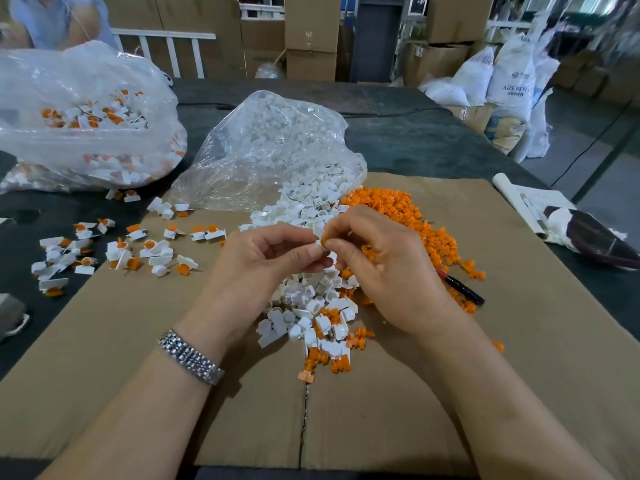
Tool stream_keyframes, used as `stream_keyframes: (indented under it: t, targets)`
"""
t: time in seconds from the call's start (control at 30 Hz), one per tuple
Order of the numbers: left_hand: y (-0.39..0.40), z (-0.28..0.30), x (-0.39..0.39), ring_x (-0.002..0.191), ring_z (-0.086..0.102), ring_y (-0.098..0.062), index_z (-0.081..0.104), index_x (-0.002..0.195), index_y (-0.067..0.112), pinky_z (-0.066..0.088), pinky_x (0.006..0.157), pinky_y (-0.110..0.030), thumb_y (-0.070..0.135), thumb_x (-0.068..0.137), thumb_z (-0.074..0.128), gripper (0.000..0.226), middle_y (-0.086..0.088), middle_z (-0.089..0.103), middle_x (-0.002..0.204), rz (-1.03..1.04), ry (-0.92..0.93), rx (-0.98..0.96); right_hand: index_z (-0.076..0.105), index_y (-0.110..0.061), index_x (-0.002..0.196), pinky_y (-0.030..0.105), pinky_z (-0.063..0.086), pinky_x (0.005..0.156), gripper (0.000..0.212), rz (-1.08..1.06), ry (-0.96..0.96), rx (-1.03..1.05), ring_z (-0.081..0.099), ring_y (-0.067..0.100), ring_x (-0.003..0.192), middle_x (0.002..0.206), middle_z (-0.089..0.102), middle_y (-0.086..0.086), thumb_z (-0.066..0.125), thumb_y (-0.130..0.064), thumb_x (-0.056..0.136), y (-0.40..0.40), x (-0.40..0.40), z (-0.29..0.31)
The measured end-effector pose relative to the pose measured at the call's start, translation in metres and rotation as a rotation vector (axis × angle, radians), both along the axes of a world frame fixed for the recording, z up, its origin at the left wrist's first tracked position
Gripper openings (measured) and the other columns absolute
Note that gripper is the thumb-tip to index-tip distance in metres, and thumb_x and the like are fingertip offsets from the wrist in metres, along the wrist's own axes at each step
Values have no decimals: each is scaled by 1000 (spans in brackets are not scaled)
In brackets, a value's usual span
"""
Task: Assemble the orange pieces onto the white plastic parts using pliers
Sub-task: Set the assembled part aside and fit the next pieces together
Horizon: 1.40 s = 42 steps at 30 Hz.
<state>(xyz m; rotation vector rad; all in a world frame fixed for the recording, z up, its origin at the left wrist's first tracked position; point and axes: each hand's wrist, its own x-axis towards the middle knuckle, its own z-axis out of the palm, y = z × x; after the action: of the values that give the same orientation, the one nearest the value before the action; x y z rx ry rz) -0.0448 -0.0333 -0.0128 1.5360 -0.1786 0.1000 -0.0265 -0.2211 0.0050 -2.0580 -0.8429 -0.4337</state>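
— Orange piece, small, is pinched at the fingertips of the right hand, just above centre, pressed against a white plastic part that the left hand pinches between thumb and forefinger. Both hands grasp; neither is relaxed.

— And the loose stock?

— A pile of white parts lies under the hands at six o'clock from the pinch, spilling out of a clear bag at twelve o'clock. A heap of orange pieces sits at two o'clock, running down behind the right hand.

— Any tool?

— A dark handle with a red end lies among the orange pieces at four o'clock; whether it is the pliers cannot be told. Neither hand touches it.

— Finished ones?

— Joined white-and-orange pieces are scattered at nine o'clock, and a second clear bag at ten o'clock holds more.

— What is underneath?

— Flattened brown cardboard on a dark table. The left wrist wears a metal watch band. At three o'clock lie rolled papers. Cardboard boxes and white sacks stand beyond the table.
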Motion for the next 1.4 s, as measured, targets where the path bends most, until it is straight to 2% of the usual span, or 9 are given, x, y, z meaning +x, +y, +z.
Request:
stream_keyframes:
  t: [0.2,0.3,0.43,0.5,0.6,0.7,0.87,1.03,1.4]
  targets:
    - [14,-1,8,78,74,-7,75,96,28,59,72,-21,23,91,78,7,10,78,87,295,-11,302,71,-30,109,18,55,70,17,-303,208,99,67,5,81,88,70,-13,60,-21,101,-32,13,4]
    - [29,-3,13,80,67,-7,67,90,30,53,67,-21,20,91,76,13,11,71,88,607,-36,531,72,-32,96,10,44,70,8,-365,238,-149,60,-5,85,90,68,-19,69,-26,94,-50,18,5]
    - [44,-7,19,87,58,-16,62,116,20,44,70,-29,16,88,74,31,-6,58,121,806,37,739,71,-39,88,15,37,76,15,-156,389,-477,50,-4,95,93,64,-18,83,-40,80,-53,14,4]
    - [42,-5,19,94,57,-19,60,124,20,46,76,-33,17,87,76,40,-6,52,126,759,25,768,72,-42,92,26,35,84,19,-132,412,-570,45,-2,96,93,61,-21,84,-44,77,-51,13,2]
    - [37,-3,18,85,63,-10,69,101,28,48,67,-22,17,88,77,19,7,66,103,538,10,650,74,-40,94,34,35,92,16,-137,384,-622,39,-1,94,90,62,-23,82,-43,80,-46,14,0]
    - [39,-3,14,71,65,-6,74,90,32,48,55,-20,22,89,77,11,10,70,82,317,92,562,76,-40,95,34,38,91,9,-159,340,-593,42,1,93,91,65,-20,75,-44,87,-43,16,-2]
    - [40,-1,12,74,65,-2,74,96,34,51,65,-23,36,84,82,15,11,69,87,143,157,655,79,-31,102,25,46,83,15,-229,269,-547,55,3,90,88,62,-21,68,-39,94,-41,19,-8]
    - [29,-11,17,95,55,0,67,117,35,39,71,-12,26,95,72,25,17,60,111,158,61,955,78,-28,103,24,49,80,15,-242,229,-490,56,0,85,94,66,-17,67,-35,96,-39,20,-9]
    - [15,-19,18,74,57,4,67,90,34,38,54,-12,23,93,75,14,23,61,86,272,-53,976,78,-23,97,40,51,79,15,-277,130,-350,57,10,83,90,64,-9,68,-34,95,-34,20,-9]
